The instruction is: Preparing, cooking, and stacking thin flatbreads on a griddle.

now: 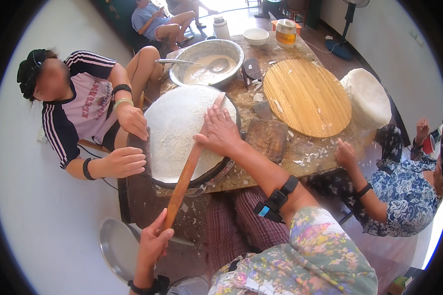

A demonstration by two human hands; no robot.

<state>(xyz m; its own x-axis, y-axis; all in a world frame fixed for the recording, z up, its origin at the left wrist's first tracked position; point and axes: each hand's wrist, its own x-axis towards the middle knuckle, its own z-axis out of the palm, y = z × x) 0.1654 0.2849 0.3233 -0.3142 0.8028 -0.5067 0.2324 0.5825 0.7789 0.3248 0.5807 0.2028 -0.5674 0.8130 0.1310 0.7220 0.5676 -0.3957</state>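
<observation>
I have the left hand (155, 241) grasping the lower end of a long wooden stick (184, 184), fingers curled round it, on the near side of the round griddle (209, 178). The stick slants up over the griddle's rim and across the white powdery layer (174, 118) spread on top. My right hand (217, 129) lies over the stick's upper part, above the griddle, fingers fairly straight; from here I cannot tell whether they close underneath.

At the griddle's left edge, a person in a striped-sleeve top (91, 101) has both hands at a dark flat piece (139, 143); I cannot make out their exact grip. Just beyond the griddle I see a metal basin (170, 73) of pale batter, a ladle (217, 65) dipping in it; farther beyond stand a white bowl (256, 37) and a glass jug (286, 35) of amber liquid.

To the griddle's right, on the flake-strewn tabletop (325, 147), lie a square wooden block (266, 139) and, past it, a round bamboo board (307, 98). Well right of the griddle I have a thick white round stack (366, 98) and a person in a blue patterned shirt (403, 196).
</observation>
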